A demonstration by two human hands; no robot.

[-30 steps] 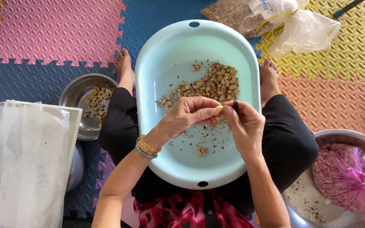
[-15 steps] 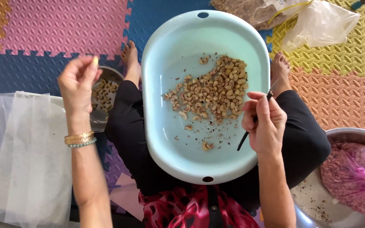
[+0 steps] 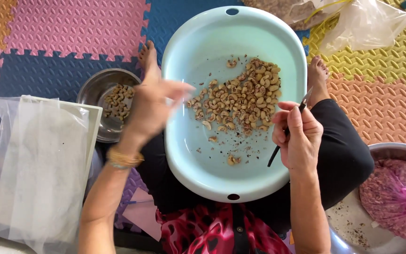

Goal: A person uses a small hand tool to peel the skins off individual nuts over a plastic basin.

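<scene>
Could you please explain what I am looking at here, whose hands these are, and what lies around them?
This is a single view from a camera worn on a person's head, looking down at their lap as they sit on coloured foam mats. A pale blue basin rests on their legs and holds a heap of cashew kernels. The right hand holds a thin dark tool. The left hand, blurred by motion, is above the basin's edge, open and apparently empty. Beside it stands a steel bowl with more kernels.
</scene>
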